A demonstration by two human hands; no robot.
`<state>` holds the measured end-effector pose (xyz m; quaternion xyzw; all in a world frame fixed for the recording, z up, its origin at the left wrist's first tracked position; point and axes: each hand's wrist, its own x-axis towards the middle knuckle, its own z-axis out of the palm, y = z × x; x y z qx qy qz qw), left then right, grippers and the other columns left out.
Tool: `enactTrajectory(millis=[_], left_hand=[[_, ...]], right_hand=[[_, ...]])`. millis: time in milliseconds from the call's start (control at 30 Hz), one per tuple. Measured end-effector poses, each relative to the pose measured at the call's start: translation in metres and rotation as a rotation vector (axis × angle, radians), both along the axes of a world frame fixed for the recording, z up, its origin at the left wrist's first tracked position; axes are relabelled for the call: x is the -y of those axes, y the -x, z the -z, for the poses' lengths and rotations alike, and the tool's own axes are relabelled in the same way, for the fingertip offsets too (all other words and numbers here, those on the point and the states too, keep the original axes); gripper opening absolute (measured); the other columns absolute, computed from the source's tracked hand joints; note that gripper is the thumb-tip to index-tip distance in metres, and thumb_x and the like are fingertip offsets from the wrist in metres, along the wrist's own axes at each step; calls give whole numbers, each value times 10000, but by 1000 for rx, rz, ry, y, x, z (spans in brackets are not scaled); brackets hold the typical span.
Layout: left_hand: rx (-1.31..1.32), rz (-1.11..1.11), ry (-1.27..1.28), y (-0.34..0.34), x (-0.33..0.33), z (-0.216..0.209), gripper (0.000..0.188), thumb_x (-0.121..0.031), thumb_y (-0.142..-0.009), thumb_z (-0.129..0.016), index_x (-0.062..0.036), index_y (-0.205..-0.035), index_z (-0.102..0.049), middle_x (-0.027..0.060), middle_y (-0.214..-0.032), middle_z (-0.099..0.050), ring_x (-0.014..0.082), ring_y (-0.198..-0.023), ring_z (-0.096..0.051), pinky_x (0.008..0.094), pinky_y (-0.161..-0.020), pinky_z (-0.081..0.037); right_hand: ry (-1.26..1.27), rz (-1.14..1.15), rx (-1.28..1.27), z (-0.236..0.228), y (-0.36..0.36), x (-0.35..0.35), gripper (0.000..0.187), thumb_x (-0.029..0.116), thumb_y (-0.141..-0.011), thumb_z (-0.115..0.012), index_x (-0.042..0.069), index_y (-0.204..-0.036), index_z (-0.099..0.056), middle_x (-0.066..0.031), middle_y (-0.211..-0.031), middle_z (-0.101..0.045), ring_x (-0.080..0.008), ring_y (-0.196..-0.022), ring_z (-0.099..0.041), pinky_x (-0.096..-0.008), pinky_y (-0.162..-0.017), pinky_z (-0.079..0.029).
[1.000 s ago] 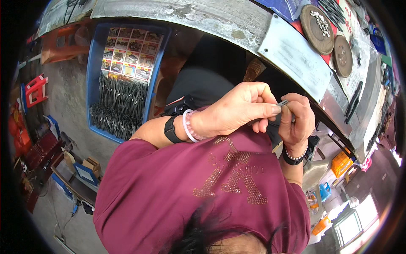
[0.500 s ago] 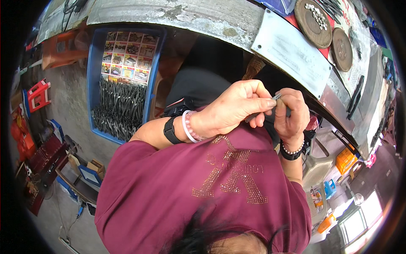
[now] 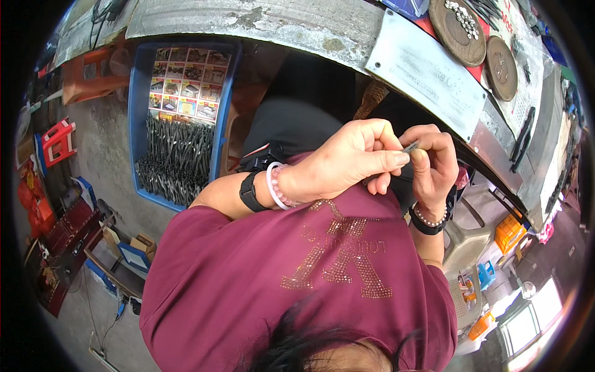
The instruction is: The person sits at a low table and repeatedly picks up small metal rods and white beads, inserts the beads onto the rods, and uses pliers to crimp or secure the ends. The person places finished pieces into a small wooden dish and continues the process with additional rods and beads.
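In front of my chest both hands meet at a slim dark grey metal piece (image 3: pixel 411 147), mostly covered by fingers, so I cannot tell its kind. My left hand (image 3: pixel 352 156) pinches it between thumb and curled fingers, palm turned inward. The fingertips of my right hand (image 3: pixel 435 164) close on its upper end, thumb below and forefinger above. A white bangle and pink beads (image 3: pixel 280 186) circle the left wrist beside a black band (image 3: pixel 249 192). Beads and another black band (image 3: pixel 427 228) sit on the right wrist.
Left of my legs stands a blue crate (image 3: pixel 132 118) packed with thin black metal parts (image 3: pixel 173 161). Along the workbench (image 3: pixel 260 18) lie a white plate (image 3: pixel 427 68), a wooden dish (image 3: pixel 437 25) of small silvery rounds and a smaller wooden dish (image 3: pixel 503 87). A red stool (image 3: pixel 59 144) is far left.
My right hand has shifted slightly right, its fingers spreading a little over the grey piece. The left hand stays almost in place, and the piece's visible end is tilted differently.
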<state>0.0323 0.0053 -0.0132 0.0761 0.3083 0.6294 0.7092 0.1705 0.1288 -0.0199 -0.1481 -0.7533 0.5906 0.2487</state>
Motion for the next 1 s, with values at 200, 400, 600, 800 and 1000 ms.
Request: enactTrajectory(millis=[200, 400, 600, 800, 1000], left_hand=[[3, 49, -28, -2, 2, -2, 138, -125, -936, -594, -33, -889, -502, 70, -799, -595, 98, -586, -583, 208, -499, -474], [29, 19, -15, -5, 4, 4, 65, -70, -941, -556, -13, -951, -527, 54, -854, -598, 78, -702, -571, 203, -643, -486], [-97, 47, -4, 0, 1, -3, 101, -69, -934, -541, -21, -1015, -579, -11, -854, -569, 36, -687, -488, 172, -611, -402], [-30, 40, 71, 11, -6, -5, 184, -65, -900, -617, 9, -1065, -584, 40, -884, -584, 106, -749, -523, 231, -700, -451], [5, 36, 30, 17, -9, -8, 134, -81, -911, -602, -15, -1024, -572, 47, -885, -585, 114, -710, -531, 238, -678, -450]], right_hand=[[513, -104, -33, 3, -1, -4, 317, 248, -873, -685, -24, -990, -571, -123, -995, -566, -149, -831, -525, -256, -737, -443], [433, -209, -2, 0, -4, -10, 167, 119, -865, -653, -26, -947, -650, -135, -1019, -532, -165, -824, -563, -266, -715, -482], [251, -207, 141, -18, -2, -14, 167, 57, -840, -640, 8, -998, -665, -121, -1020, -558, -214, -926, -563, -302, -807, -464], [128, -87, 157, -43, -2, -32, 308, 21, -816, -659, 2, -1120, -611, -91, -1023, -570, -173, -881, -570, -273, -758, -466], [-67, 551, 125, -60, -26, -117, 139, 73, -898, -580, -31, -985, -612, 0, -769, -596, -59, -696, -527, -198, -623, -425]])
